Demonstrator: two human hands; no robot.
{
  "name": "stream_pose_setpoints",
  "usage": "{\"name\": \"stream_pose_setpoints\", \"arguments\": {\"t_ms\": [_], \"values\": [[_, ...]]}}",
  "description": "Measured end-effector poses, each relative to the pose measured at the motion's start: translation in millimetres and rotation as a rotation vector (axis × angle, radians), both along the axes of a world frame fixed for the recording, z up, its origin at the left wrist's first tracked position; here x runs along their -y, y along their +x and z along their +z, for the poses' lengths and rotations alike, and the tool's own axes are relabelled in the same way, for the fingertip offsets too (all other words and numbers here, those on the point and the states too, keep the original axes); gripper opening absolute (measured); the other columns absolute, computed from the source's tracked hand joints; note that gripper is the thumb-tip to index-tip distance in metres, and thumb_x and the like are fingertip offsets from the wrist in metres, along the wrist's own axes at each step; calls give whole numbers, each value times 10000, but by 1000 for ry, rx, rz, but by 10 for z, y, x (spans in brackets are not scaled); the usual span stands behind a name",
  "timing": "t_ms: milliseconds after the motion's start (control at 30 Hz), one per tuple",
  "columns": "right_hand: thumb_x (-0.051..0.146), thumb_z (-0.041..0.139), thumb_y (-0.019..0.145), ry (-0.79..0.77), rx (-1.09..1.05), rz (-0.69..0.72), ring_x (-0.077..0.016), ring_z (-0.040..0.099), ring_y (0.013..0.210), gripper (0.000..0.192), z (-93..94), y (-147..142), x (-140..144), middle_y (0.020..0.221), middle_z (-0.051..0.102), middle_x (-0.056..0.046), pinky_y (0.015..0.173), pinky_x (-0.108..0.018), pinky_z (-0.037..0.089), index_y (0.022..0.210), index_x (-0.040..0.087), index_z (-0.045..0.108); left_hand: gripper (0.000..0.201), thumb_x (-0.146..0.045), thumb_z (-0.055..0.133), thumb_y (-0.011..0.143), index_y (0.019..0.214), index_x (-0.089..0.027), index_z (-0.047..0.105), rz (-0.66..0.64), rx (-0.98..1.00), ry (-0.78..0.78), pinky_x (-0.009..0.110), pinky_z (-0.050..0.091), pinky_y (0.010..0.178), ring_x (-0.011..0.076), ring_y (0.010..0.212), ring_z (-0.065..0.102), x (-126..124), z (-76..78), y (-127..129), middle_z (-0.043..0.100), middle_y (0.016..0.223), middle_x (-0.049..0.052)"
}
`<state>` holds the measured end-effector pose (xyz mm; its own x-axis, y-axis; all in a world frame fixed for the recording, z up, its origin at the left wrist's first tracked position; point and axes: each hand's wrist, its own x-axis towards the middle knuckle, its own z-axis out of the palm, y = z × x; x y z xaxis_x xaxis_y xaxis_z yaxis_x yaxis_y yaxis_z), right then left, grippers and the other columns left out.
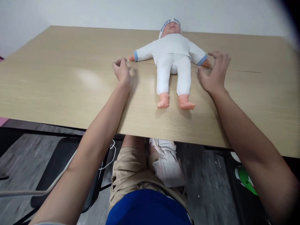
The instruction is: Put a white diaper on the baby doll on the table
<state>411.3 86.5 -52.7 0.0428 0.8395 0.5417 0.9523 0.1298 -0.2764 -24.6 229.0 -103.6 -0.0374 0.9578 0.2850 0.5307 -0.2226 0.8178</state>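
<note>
A plain white wall (105,12) backs a long, pale wood-grained worktop (70,93), below whose near edge show the person's khaki cloth shorts (127,170), with a crumpled, padded white sheet (168,170) lying over one thigh. On the worktop, slightly right of centre, a baby doll (173,47) in white cloth lies on its back, head at the far edge by the wall and legs straight toward the person, a little apart. Its arms stretch out to both sides; the long-sleeved top ends in a loose hem over matching white trousers, smooth and clean-looking. The right hand (214,76) is beside the doll's arm, its grip spread, thumb and fingers well apart around the near side of the doll's small hand; whether they touch it I cannot tell. The left hand (122,73) is just beside the doll's other hand, its grip loosely curled, and I cannot tell whether the fingertips meet. Smaller still are the white cloth cap (161,31) on the doll's head, the bare pink feet (163,101) below the trouser legs, the light-blue cuffs (136,56) at the wrists and the blue lettering (168,22) along the cap's band
</note>
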Motion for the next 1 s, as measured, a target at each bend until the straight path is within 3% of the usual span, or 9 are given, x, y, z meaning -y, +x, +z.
{"name": "stream_pose_setpoints", "arguments": {"t_ms": [100,200,300,367,400,533,667,833,1000], "values": [[345,670,1092,170,-44,98,-316,553,1562,502,258,-440,720,1605,611,-183,1370,-515,398,1541,147,565,867,-1032,337,1017,1525,-346,495,5,89,31,565,607,1047,401,1451,596,972,91,178,598,1526,133],[381,516,1135,280,-132,167,-323,624,1537,419,269,-704,1732,1597,664,-52,1253,-584,546,1544,368,605,722,-889,304,1092,1624,-429,469,-60,42,133,638,606,1073,398,1526,568,2583,250,366,596,1555,112],[462,635,990,245,-123,186,-364,776,1294,692,-179,-685,2764,1326,805,97,1113,-725,613,1542,845,471,573,-775,299,1077,1241,-411,711,-74,146,92,702,600,1047,375,1200,720,4087,154,390,727,1174,149],[516,695,863,136,-115,320,-323,795,834,716,-637,-625,3303,946,807,103,809,-655,663,1340,998,463,470,-826,492,969,921,-404,692,-456,165,52,677,620,872,346,831,713,4703,-81,271,691,823,100],[522,724,847,15,-162,340,-326,784,801,702,-868,-617,3509,935,807,84,790,-663,665,1337,974,505,381,-761,587,974,910,-399,690,-578,165,-57,665,622,884,334,814,719,4883,-222,186,713,821,84],[577,744,909,-305,-557,134,-393,801,1119,532,-1592,-787,3928,1267,814,45,1005,-750,649,1396,768,648,255,-597,559,1143,1100,-400,714,-608,182,-486,613,603,1064,328,1089,758,5043,-730,-105,785,1098,70],[857,670,783,-691,-884,-163,-397,782,1236,580,-1979,-1004,3983,1325,806,-15,1019,-658,664,1213,475,750,362,-670,544,1152,1092,-340,681,-578,101,-571,570,563,1101,345,1141,721,4906,-1030,-95,750,1134,78],[932,581,793,-850,-942,-217,-410,767,1303,876,-2119,-1119,3967,1325,811,-165,1176,-619,599,1248,218,807,644,-839,482,1105,1153,-219,651,-582,147,-668,445,520,1142,294,1188,705,4728,-1314,226,758,1236,112],[1015,689,678,-785,-1020,-191,-412,689,1435,1063,-2101,-1292,3878,1426,751,-216,1328,-572,485,1276,143,797,740,-924,576,984,1109,-199,660,-520,133,-748,405,542,1023,293,1100,716,4582,-1488,536,776,1132,91]]}}
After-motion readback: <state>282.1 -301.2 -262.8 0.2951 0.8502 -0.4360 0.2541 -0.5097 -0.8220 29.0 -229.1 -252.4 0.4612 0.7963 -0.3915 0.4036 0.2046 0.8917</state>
